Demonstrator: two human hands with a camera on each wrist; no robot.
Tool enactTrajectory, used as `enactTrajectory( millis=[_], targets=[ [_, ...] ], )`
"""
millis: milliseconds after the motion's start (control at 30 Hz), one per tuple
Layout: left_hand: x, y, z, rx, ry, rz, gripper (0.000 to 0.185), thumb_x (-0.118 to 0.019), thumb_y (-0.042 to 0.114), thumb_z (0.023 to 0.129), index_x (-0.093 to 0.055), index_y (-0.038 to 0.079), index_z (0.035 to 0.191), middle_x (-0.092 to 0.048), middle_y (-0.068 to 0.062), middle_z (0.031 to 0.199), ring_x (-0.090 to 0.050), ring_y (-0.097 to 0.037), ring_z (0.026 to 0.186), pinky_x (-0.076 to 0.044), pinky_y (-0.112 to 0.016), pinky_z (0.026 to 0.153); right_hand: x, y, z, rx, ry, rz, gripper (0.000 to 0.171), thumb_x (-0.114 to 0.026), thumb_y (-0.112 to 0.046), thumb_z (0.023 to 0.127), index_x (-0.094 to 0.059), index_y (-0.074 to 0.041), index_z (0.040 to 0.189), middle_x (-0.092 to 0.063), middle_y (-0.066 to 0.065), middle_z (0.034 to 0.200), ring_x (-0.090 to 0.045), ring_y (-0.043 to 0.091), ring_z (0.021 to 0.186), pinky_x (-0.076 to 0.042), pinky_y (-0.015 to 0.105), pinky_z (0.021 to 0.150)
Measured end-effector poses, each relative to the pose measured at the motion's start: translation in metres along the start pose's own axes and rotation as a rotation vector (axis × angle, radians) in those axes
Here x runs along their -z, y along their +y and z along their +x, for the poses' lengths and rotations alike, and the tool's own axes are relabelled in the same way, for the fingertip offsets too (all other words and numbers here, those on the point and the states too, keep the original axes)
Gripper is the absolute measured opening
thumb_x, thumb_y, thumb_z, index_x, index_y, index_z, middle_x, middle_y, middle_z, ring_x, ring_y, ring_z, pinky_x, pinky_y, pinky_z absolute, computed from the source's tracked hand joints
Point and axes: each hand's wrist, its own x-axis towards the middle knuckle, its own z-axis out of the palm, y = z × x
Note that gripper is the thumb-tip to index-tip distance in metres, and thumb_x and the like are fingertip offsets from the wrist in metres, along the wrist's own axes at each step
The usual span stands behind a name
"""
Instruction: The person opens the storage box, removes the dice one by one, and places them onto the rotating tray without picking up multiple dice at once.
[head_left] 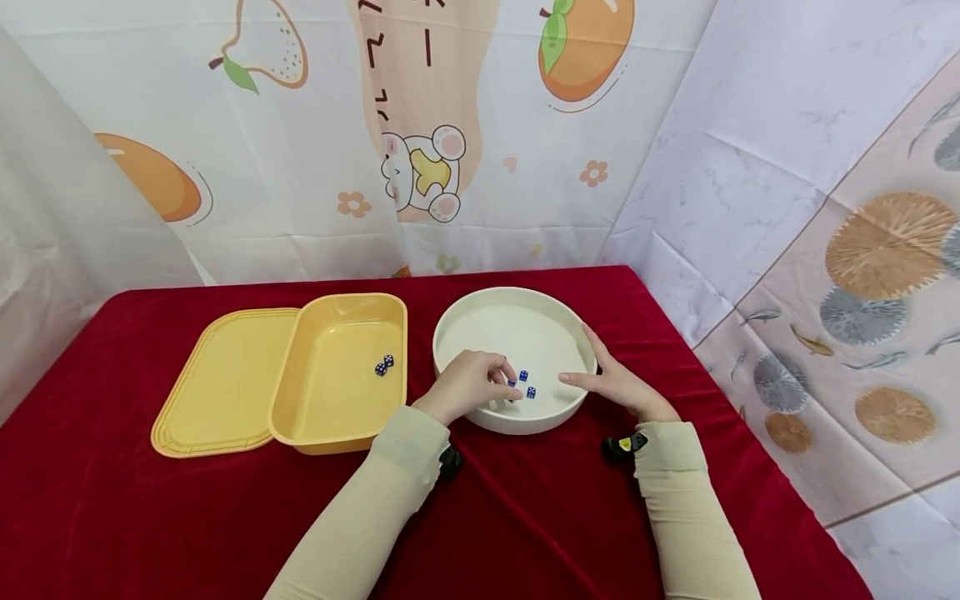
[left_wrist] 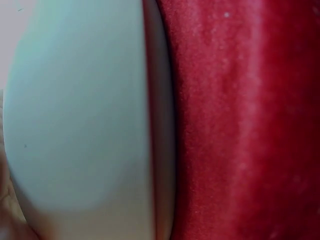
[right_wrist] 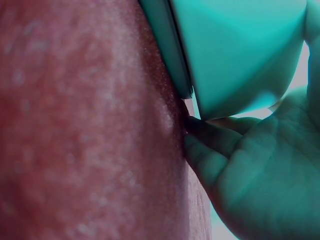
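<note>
In the head view, a round white tray (head_left: 487, 321) holds several small blue dice (head_left: 531, 392). My left hand (head_left: 468, 382) reaches over its near left rim, with thumb and index finger bent around a blue die (head_left: 512, 384) and pinching it. The fingers partly hide that die. My right hand (head_left: 618, 385) rests at the tray's right side, thumb stretched over the rim and index finger straight along the edge. In the right wrist view, the other fingers (right_wrist: 210, 162) touch the tray's outer wall (right_wrist: 240, 60) near its base. The left wrist view shows mostly the tray's wall (left_wrist: 80, 110).
Left of the tray stands a yellow rectangular box (head_left: 315, 392) with two blue dice (head_left: 385, 365) inside. A yellow lid (head_left: 225, 383) lies beside the box, partly beneath it. Red cloth (head_left: 510, 508) covers the table, and printed curtains (head_left: 300, 183) hang behind.
</note>
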Motion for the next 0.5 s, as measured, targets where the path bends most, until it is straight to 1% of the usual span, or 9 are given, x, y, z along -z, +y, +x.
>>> enactTrajectory(
  millis=[100,200,333,500],
  targets=[
    [-0.0001,0.0002,0.0001,-0.006,0.007,0.008,0.017,-0.082,0.032,0.081,-0.072,0.020,0.087,-0.062,0.006,0.071,-0.054,-0.009,0.071,-0.044,-0.025,0.071,0.0000,0.0000,0.0001,-0.012,0.000,0.009,0.105,-0.073,-0.042,0.087,0.003,-0.035,0.159,-0.001,0.005,0.167,-0.007,0.033,0.153,-0.013,0.060,0.120],
    [-0.0001,0.0002,0.0003,0.004,0.011,-0.015,0.017,-0.082,0.031,0.082,-0.072,0.019,0.087,-0.062,0.006,0.072,-0.054,-0.010,0.072,-0.044,-0.025,0.072,-0.0001,-0.0001,0.0001,-0.011,-0.001,0.017,0.105,-0.073,-0.042,0.087,0.002,-0.036,0.159,-0.001,0.005,0.167,-0.007,0.032,0.153,-0.013,0.060,0.120],
    [0.0014,0.0006,0.0010,0.014,0.028,-0.108,0.017,-0.081,0.031,0.082,-0.074,0.018,0.091,-0.062,0.004,0.075,-0.055,-0.012,0.076,-0.045,-0.026,0.071,0.0002,0.0003,0.0004,0.002,-0.001,0.016,0.105,-0.073,-0.041,0.087,0.003,-0.035,0.159,0.000,0.005,0.167,-0.006,0.033,0.153,-0.012,0.060,0.120],
    [0.0068,0.0031,-0.0001,0.009,0.067,-0.217,0.016,-0.080,0.033,0.083,-0.074,0.021,0.092,-0.063,0.003,0.078,-0.056,-0.013,0.079,-0.046,-0.026,0.072,-0.0001,0.0005,0.0008,0.005,0.001,0.013,0.106,-0.074,-0.040,0.087,0.003,-0.032,0.159,-0.001,0.004,0.167,-0.007,0.032,0.153,-0.012,0.059,0.121]
  ],
)
